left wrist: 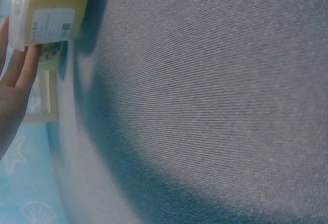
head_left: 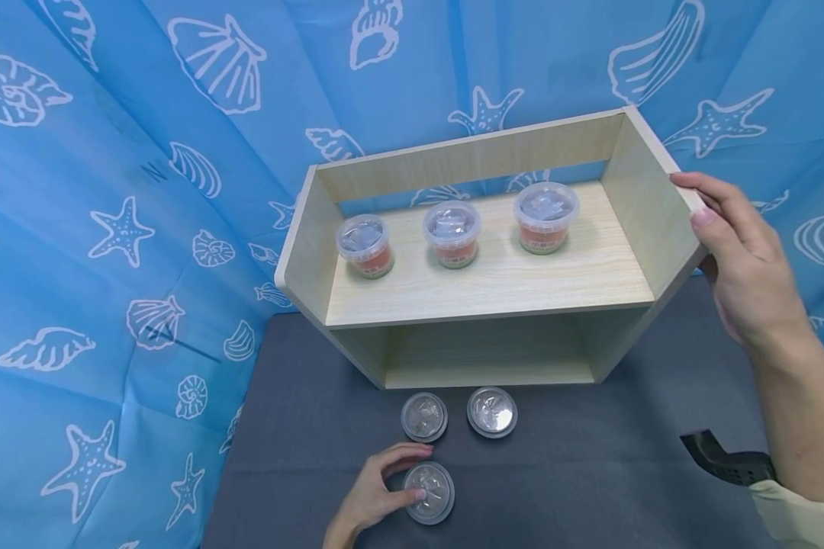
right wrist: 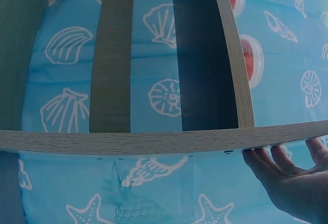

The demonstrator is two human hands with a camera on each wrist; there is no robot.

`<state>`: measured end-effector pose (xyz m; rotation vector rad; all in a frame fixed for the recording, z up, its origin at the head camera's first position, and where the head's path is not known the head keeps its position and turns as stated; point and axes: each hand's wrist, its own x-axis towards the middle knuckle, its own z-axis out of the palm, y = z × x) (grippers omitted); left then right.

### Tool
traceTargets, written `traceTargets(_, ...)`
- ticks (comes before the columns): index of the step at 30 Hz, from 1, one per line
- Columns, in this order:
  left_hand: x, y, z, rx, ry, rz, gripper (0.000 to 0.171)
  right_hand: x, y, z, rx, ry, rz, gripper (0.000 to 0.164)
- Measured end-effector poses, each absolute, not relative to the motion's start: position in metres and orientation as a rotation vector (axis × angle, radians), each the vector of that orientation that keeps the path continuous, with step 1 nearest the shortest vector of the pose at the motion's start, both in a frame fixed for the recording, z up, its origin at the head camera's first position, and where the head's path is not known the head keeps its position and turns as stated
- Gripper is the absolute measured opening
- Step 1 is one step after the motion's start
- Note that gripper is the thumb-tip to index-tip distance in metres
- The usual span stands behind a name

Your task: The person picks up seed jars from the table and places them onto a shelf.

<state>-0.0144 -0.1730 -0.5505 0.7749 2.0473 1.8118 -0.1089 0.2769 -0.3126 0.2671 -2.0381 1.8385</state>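
My left hand (head_left: 378, 492) is at the nearest of three lidded tubs (head_left: 434, 503) on the dark table, its thumb over the clear lid and its fingers spread along the far side. From the left wrist, this tub (left wrist: 59, 3) looks yellow with a white label, and the fingers (left wrist: 28, 65) reach its lid edge. My right hand (head_left: 748, 252) grips the right side panel of a light wooden shelf (head_left: 494, 301), thumb on the front edge. In the right wrist view its fingers (right wrist: 279, 165) curl behind the panel edge (right wrist: 154, 142).
Two more tubs, a left one (head_left: 424, 417) and a right one (head_left: 492, 412), stand before the shelf. Three tubs with red contents (head_left: 374, 263) line the shelf's upper board. A blue shell-patterned curtain (head_left: 144, 175) hangs behind. A black strap (head_left: 728, 457) is at the right wrist.
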Motion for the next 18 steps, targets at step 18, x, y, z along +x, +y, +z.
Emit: traceTargets(18, -0.0079, -0.1720, -0.5584, 0.671, 2.092, 1.605, 0.060, -0.1090, 0.2762, -0.3115, 0.260, -2.024, 1.845, 0.043)
